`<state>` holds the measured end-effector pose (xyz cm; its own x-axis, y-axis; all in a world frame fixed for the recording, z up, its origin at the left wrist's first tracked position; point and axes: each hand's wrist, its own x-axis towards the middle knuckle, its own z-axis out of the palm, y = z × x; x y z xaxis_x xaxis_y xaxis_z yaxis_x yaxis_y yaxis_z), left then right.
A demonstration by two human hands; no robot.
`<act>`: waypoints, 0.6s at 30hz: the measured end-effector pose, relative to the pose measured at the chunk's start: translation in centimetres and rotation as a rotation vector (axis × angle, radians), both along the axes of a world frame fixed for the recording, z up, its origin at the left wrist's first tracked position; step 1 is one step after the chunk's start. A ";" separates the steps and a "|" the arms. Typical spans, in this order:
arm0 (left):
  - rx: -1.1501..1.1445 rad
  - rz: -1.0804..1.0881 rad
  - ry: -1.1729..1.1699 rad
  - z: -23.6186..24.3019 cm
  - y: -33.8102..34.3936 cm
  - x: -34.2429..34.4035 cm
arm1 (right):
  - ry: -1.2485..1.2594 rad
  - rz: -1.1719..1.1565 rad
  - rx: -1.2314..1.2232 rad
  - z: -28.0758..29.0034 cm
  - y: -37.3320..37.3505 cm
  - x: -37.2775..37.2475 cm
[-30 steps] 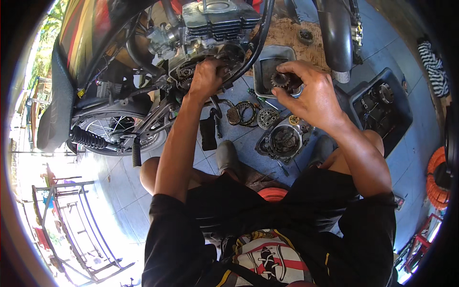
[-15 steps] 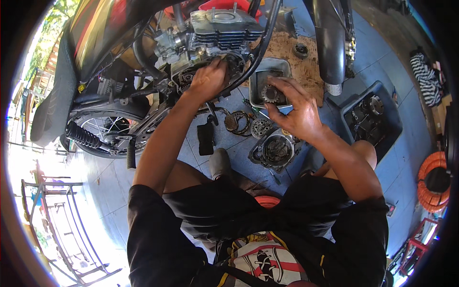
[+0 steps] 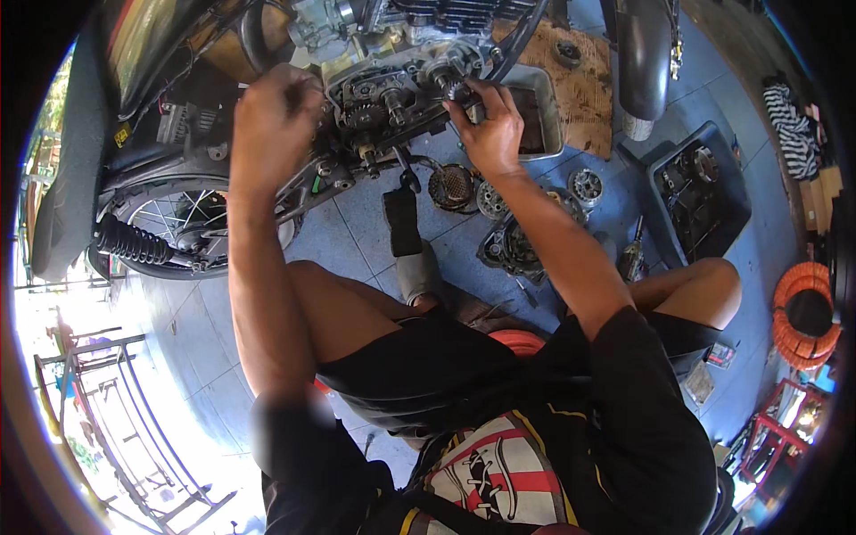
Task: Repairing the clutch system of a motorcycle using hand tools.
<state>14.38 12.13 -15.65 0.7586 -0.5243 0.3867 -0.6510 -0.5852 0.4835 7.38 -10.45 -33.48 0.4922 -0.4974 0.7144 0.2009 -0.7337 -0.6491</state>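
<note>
The small dark gear is at the right part of the opened engine, just in front of the end of a shaft, and it lies between the thumb and the index finger of the right hand. This hand is nearly closed in a pinch, with the thumb on the lower left side of the gear and the index finger on the upper right side; whether the gear sits on the shaft, I cannot tell. The left hand is well apart from this gear, near the left edge of the engine opening. Its fingers are partly bent but blurred, so I cannot tell if it has hold of something. Between the two hands, a toothed wheel shows inside the engine. A grey tray stands just beside the right hand, partly on a wooden board. Below the right forearm, a metal casing lies on the tiled floor, close to a round metal part.
</note>
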 end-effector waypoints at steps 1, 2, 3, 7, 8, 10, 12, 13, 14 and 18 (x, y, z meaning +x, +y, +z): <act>-0.022 -0.017 0.080 0.2 0.5 0.0 | -0.013 -0.029 0.032 -0.4 0.4 0.5; -0.002 -0.032 0.073 0.6 1.0 -0.1 | 0.006 -0.038 0.066 -0.8 0.7 1.0; -0.042 -0.032 0.117 0.7 1.2 -0.2 | -0.026 -0.046 0.047 -1.1 0.9 1.3; -0.122 -0.049 0.229 1.3 1.6 -1.1 | -0.072 -0.088 0.036 -2.0 1.4 2.0; -0.118 -0.050 0.221 1.4 1.6 -1.2 | -0.089 -0.089 0.029 -2.2 1.4 2.1; -0.109 -0.050 0.216 1.6 1.4 -1.4 | -0.106 -0.116 -0.015 -2.5 1.4 2.2; -0.107 -0.049 0.211 1.9 1.3 -1.6 | -0.106 -0.101 -0.004 -2.7 1.4 2.3; -0.111 -0.058 0.206 2.0 1.2 -1.7 | -0.107 -0.096 0.004 -2.8 1.3 2.3; -0.106 -0.051 0.199 2.0 1.2 -1.8 | -0.114 -0.098 -0.022 -2.9 1.1 2.3; -0.093 -0.069 0.179 2.2 0.9 -2.3 | -0.118 -0.110 -0.091 -2.9 0.9 2.3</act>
<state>12.09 13.00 -13.43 0.7831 -0.5457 0.2985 -0.5870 -0.4897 0.6447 9.68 -9.53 -36.34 0.3486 -0.4741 0.8085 0.1865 -0.8103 -0.5555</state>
